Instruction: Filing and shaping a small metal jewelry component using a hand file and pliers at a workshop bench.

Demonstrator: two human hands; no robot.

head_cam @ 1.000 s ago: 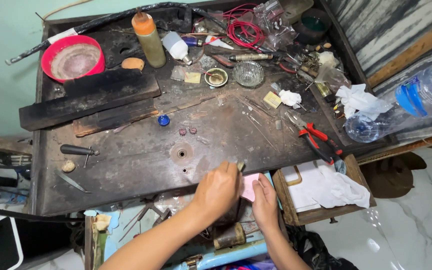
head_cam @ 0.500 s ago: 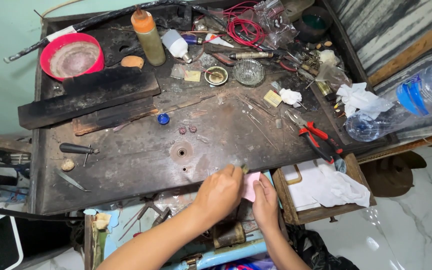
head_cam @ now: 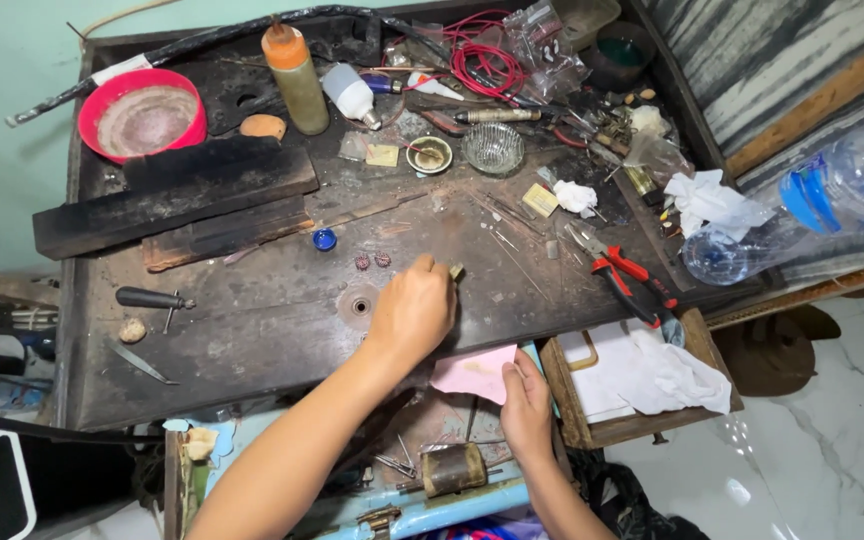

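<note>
Well, nearest to me the right hand [head_cam: 527, 400] is closed on a pink slip of paper [head_cam: 472, 372], thumb on top, holding it flat just under the front edge of the workbench [head_cam: 252, 340]. The slip's long axis runs roughly nine to three, its free end pointing to nine o'clock, under the other wrist.

Just beyond it, at twelve o'clock from the slip, the left hand [head_cam: 412, 312] rests on the bench top with fingers curled. Its fingertips pinch or press a small pale piece [head_cam: 456, 270] at the hand's one o'clock; it is too small to tell its shape or which way it points. As far as I can judge, the work is midway: the piece sits up on the bench, apart from the paper, and nothing lies on the slip that I can see.

At three o'clock from the hands an open wooden drawer [head_cam: 564, 405] holds white cloth [head_cam: 657, 372], with red-handled pliers [head_cam: 632, 280] above it. Farther back, at eleven o'clock, lie a blue cap [head_cam: 324, 239], dark wood blocks [head_cam: 172, 195] and a red bowl [head_cam: 142, 115]. At one o'clock sits a coil of red wire [head_cam: 482, 60].
</note>
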